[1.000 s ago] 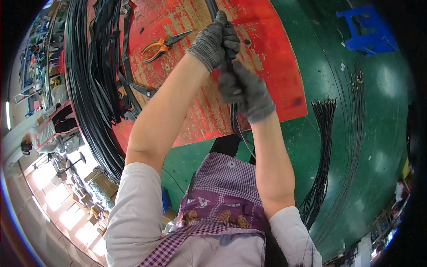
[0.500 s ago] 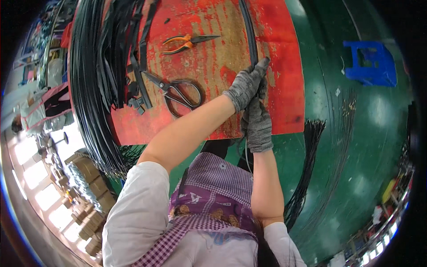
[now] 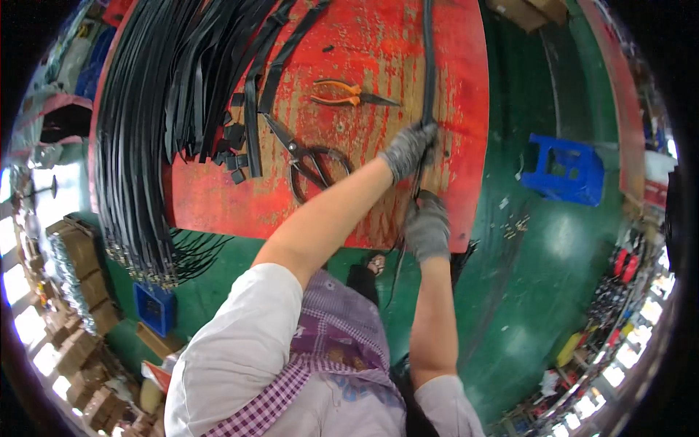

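A long black cable bundle runs down the right part of the worn red tabletop toward me. Wrapped around it is my left hand, in a grey knitted glove. Lower down, near the table's front edge, my right hand in a matching glove is closed on the bundle's lower part. Thin dark ends hang past the edge below it. Left of my hands lie black-handled scissors, blades apart, and orange-handled pliers.
Many long black cables with metallic ends drape over the table's left edge. Flat black strips and small cut pieces lie beside them. A blue stool stands on the green floor at right; cardboard boxes are at left.
My hands have drawn apart along the bundle: the right is now lower, toward the table's front edge. The view has shifted, so the table and stool appear moved.
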